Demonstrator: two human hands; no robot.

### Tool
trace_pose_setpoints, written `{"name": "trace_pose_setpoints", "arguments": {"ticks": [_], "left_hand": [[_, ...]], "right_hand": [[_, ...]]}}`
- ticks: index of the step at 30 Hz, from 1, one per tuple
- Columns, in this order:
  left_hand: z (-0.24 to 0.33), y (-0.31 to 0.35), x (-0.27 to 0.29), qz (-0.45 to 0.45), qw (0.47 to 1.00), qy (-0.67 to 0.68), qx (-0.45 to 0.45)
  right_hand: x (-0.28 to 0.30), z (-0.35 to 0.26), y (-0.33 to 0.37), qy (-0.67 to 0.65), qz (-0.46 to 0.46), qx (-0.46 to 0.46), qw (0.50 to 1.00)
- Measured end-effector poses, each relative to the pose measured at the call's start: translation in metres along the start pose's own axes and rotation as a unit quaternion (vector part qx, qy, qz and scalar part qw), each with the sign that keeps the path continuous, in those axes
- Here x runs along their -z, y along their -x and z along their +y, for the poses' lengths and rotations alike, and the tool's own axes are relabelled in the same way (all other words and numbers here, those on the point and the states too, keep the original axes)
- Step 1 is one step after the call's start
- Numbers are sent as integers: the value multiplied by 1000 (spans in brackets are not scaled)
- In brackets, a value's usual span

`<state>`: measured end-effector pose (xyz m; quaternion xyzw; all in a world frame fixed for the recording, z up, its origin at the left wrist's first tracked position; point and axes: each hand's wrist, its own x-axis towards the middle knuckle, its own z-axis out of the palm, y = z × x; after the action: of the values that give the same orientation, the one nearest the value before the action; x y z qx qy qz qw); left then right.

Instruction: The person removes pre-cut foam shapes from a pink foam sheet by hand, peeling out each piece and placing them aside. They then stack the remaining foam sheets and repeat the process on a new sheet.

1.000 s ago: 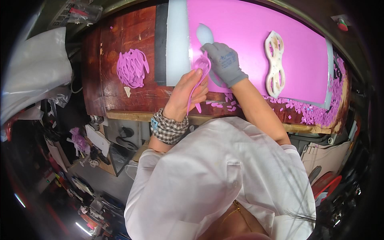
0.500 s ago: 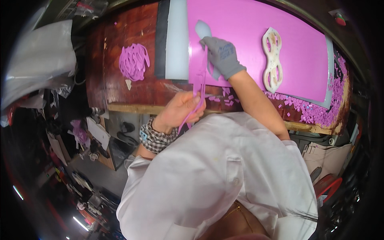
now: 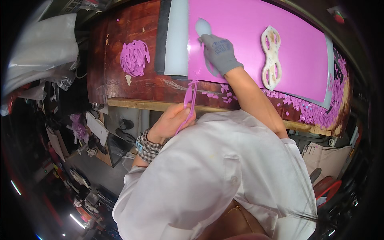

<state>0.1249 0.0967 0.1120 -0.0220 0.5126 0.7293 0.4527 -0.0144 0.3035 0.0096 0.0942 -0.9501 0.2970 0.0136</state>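
My bare left hand [image 3: 175, 121], closed, grips thin pink strips [image 3: 191, 94] just off the table's front edge. The strips run up toward the left edge of a large smooth pink sheet [image 3: 240, 24]. On that sheet rests my right hand [image 3: 220, 53] in a grey glove, fingers curled together; whatever lies under its fingertips is hidden. Beyond the fingertips a pale grey rounded shape [image 3: 203, 27] shows within the pink, and a curved grey sliver shows beside the palm. A whitish figure-eight template [image 3: 271, 60] with slots lies on the sheet, right of my gloved hand.
A pile of pink cut loops [image 3: 135, 58] sits on the red-brown wooden table [image 3: 108, 80] at left. Pale and black boards [image 3: 176, 40] extend from under the sheet. Small pink scraps [image 3: 320, 114] cover the right front corner. A plastic bag [image 3: 44, 52] hangs far left.
My left hand has pulled the pink strips down and slightly left, away from the sheet. The gloved right hand has shifted only a little. The view has moved slightly.
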Motion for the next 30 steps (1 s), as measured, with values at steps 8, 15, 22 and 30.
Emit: {"name": "trace_pose_setpoints", "arguments": {"ticks": [8,15,22,30], "left_hand": [[-6,36,-7,195,977,-79,-20],[-26,20,2,179,959,-144,-165],[-14,18,-4,195,964,-137,-114],[-29,13,19,145,978,-47,-140]], "right_hand": [[24,-12,10,-200,-27,-89,975],[44,-78,101,-381,-32,55,922],[51,-92,106,-653,-243,-188,692],[51,-97,112,-712,-264,-266,594]]}}
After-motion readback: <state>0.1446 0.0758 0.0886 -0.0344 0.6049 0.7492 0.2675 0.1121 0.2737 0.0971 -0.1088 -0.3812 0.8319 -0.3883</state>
